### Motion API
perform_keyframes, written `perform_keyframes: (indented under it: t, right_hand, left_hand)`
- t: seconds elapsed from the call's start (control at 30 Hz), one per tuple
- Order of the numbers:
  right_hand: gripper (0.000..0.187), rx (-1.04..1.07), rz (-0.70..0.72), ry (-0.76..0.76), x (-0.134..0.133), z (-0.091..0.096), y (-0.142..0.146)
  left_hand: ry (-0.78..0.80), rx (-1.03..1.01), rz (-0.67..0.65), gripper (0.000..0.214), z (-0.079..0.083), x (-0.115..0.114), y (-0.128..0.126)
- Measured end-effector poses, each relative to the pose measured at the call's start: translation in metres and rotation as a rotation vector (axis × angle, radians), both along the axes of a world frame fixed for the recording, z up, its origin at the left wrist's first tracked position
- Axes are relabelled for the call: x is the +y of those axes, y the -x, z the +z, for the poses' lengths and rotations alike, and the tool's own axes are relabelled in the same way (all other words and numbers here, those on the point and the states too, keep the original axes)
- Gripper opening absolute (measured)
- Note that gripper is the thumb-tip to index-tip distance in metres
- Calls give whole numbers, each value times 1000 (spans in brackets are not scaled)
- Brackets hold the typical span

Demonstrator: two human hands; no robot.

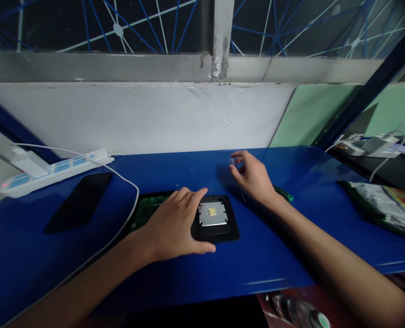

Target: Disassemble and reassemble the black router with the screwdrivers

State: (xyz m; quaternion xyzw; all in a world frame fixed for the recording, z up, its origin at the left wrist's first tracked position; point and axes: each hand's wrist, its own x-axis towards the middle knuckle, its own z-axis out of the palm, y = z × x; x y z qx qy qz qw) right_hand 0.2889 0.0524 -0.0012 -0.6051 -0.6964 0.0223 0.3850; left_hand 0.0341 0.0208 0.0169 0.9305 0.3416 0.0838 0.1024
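Note:
A black plastic housing (235, 228) lies flat on the table, with a green circuit board (149, 210) in its left part. On its right part sits a silver metal plate (205, 219) with a small yellowish square pad (212, 211) in the middle. My left hand (175, 223) spreads across the housing, index finger by the far edge and thumb by the near edge; whether it touches cannot be made out. Off to the right, above the table, my right hand (252, 175) pinches a small clear piece of plastic (232, 161). Behind my right wrist, a green-handled tool (284, 195) is partly hidden.
At the left are a white power strip (83, 165) with a plugged-in charger (32, 164), a white cable (134, 187) and a dark flat phone-like slab (79, 200). A shiny packet (387, 205) lies at the right. Below the table edge is a plastic bottle (305, 312).

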Motion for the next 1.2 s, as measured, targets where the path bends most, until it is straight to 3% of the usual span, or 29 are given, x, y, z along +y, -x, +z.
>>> perform_keyframes:
  t: [0.17,0.47,0.73,1.2]
  right_hand:
    - [37,207,80,-261,-11,11,7]
    - [29,228,155,-426,-26,16,20]
    - [27,212,222,-430,-27,16,21]
    - [27,213,251,-364,-30,17,21]
  left_hand:
    - [49,10,-7,108,-4,-10,-1]
    - [117,38,9,96,-6,-17,-10]
    - [114,-18,16,106,-10,-6,-7]
    - [67,-50,26,103,-15,-8,-6]
